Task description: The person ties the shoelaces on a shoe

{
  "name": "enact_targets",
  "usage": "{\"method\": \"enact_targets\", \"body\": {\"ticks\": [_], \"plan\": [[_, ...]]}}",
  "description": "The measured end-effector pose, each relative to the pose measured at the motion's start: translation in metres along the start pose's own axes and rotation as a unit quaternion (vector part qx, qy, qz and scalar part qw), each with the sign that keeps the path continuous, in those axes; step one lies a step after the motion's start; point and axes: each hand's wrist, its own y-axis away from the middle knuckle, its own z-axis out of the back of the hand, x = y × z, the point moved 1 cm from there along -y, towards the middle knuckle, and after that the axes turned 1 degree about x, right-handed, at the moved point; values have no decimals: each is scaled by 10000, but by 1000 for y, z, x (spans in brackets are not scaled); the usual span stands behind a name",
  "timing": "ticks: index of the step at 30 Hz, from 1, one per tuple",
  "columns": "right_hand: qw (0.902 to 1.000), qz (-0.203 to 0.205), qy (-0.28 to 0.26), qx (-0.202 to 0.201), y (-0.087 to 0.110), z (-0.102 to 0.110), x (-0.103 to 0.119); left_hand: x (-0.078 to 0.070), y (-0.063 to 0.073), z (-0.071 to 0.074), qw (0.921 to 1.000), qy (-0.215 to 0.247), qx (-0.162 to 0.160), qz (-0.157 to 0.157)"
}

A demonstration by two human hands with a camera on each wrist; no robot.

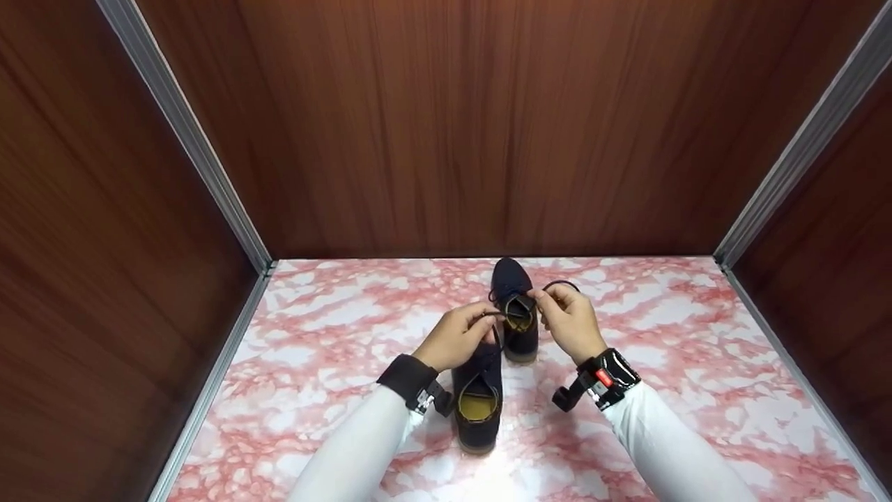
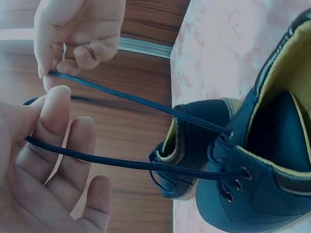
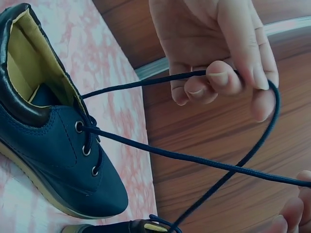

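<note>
Two dark blue lace-up shoes with yellow lining stand on the floor, the near shoe point(image 1: 477, 436) and, ahead and slightly right, the far shoe point(image 1: 511, 275). My left hand point(image 1: 456, 338), above the near shoe's front, pinches one of its shoelaces point(image 2: 121, 163) between thumb and finger. Farther right, my right hand point(image 1: 571, 324) pinches the other shoelace point(image 2: 121, 95) beside the far shoe. Both laces run taut from the near shoe's eyelets point(image 3: 79, 126). In the right wrist view they cross beyond the left fingers; only part of the right hand point(image 3: 294, 211) shows there.
Pink-and-white marbled floor point(image 1: 334, 418) surrounds the shoes. A brown wood-grain wall point(image 1: 446, 139) rises behind, with a side wall point(image 1: 83, 279) at the left and another at the right, joined by metal strips. The far shoe's laces hang at its side.
</note>
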Motion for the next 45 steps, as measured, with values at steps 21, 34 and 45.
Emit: {"method": "enact_targets", "body": {"ticks": [21,34,45], "plan": [[9944,135,675,800,-15,-7,14,35,2,-3,9923,-820,488,783],[9621,808,1562,2084,-35,-42,28,41,2,-18,9936,-978,138,542],[9532,407,1971,2254,-7,-20,-32,52,11,-12,9927,447,-86,1118]]}}
